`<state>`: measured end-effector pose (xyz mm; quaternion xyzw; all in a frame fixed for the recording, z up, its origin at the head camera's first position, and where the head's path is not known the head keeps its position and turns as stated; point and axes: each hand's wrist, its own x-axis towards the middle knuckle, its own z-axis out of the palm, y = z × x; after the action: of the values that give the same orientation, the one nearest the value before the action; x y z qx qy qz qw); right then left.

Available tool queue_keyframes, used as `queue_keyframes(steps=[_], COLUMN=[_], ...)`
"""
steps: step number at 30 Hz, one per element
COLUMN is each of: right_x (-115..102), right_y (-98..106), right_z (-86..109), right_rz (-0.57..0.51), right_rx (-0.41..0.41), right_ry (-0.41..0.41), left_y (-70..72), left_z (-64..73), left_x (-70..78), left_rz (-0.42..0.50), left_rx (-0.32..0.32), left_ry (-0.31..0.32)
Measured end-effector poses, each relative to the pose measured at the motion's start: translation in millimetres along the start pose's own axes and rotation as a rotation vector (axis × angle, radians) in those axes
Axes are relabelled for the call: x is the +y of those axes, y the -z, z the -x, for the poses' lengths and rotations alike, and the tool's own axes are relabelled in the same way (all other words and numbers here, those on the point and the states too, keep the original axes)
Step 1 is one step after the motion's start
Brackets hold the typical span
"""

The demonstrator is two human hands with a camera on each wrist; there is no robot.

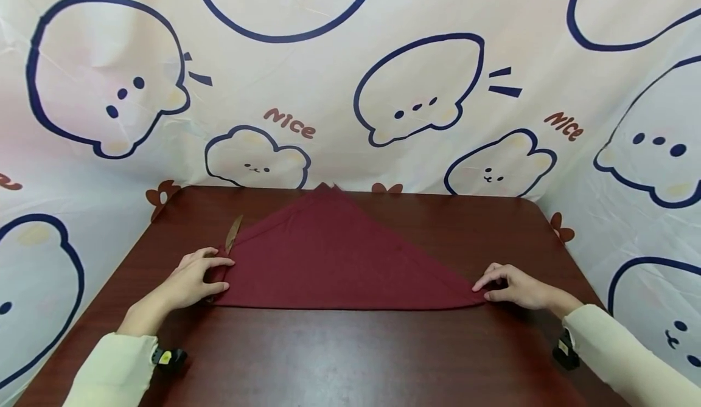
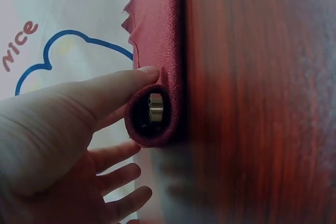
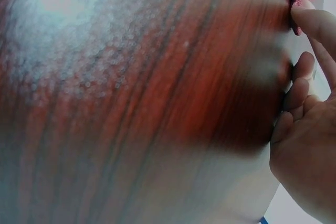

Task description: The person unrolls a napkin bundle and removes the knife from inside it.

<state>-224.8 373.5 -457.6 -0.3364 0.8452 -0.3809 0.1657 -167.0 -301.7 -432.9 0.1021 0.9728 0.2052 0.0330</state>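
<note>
A dark red cloth napkin [image 1: 334, 261] lies folded into a broad triangle, its point toward the back and its long straight edge facing me. Its left end is turned over into a narrow roll. My left hand [image 1: 191, 278] grips that roll, the thumb on the near part and the fingers further back. A gold-coloured blade, like a table knife [image 1: 233, 232], sticks out beyond the roll's far end. In the left wrist view, gold metal ends [image 2: 156, 107] show inside the roll's round opening. My right hand [image 1: 515, 284] pinches the napkin's right corner between thumb and fingertips.
The dark brown wooden table [image 1: 350, 358] reflects light near its front. A pale curtain [image 1: 339, 90] with blue cartoon outlines rises behind the table and along both sides. Dark devices are strapped to the left wrist [image 1: 168, 357] and right wrist [image 1: 565, 351].
</note>
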Motion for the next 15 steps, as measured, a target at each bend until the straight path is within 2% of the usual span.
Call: queue_keyframes(steps=[8, 15], right_x=[-4.5, -5.9], right_y=[2.6, 0.2], right_z=[0.8, 0.1], right_rz=[-0.001, -0.013], right_rx=[0.009, -0.005], right_ry=[0.001, 0.009], left_y=[1.4, 2.6], left_z=[-1.8, 4.0], left_x=[-2.7, -10.4], left_rz=[0.01, 0.042], left_rx=[0.005, 0.006], left_ry=[-0.007, -0.026])
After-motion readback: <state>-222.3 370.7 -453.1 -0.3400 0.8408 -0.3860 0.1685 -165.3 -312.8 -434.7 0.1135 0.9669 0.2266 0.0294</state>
